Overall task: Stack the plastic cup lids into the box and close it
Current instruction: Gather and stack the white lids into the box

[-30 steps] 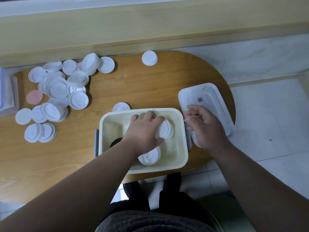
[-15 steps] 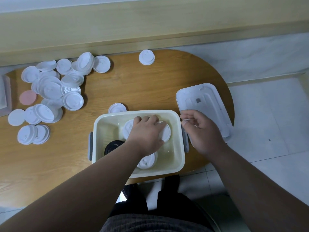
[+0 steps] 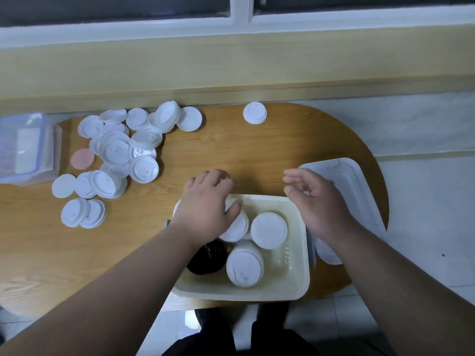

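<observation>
Near edge of the tabletop [image 3: 231,155]: the cream box [image 3: 295,289] stands open right in front of the person, probably so both hands can reach in without stretching.
Head view, inside the box: white cup lids [image 3: 268,229] lie in three short stacks. One is toward the far right, one is nearer the person, and one is partly under the left hand. A black lid [image 3: 205,258] lies beside them on the left.
Look of the lids: round, thin white plastic with a raised rim, nested closely, and some stacks lean.
Left hand [image 3: 205,209]: palm down over the box's far left corner. The grip is slack, the fingers are spread and blurred, and the thumb touches the stack below. It holds nothing that shows.
Right hand [image 3: 318,206]: over the box's right rim, with a loosely curled, empty grip.
Loose lids [image 3: 115,150]: a heap on the far left of the tabletop, well apart from the box, with a lone lid [image 3: 254,113] at the far edge. Most of the stacking seems undone.
Box cover [image 3: 354,191]: lies flat just beside the box on the right, handy for closing.
</observation>
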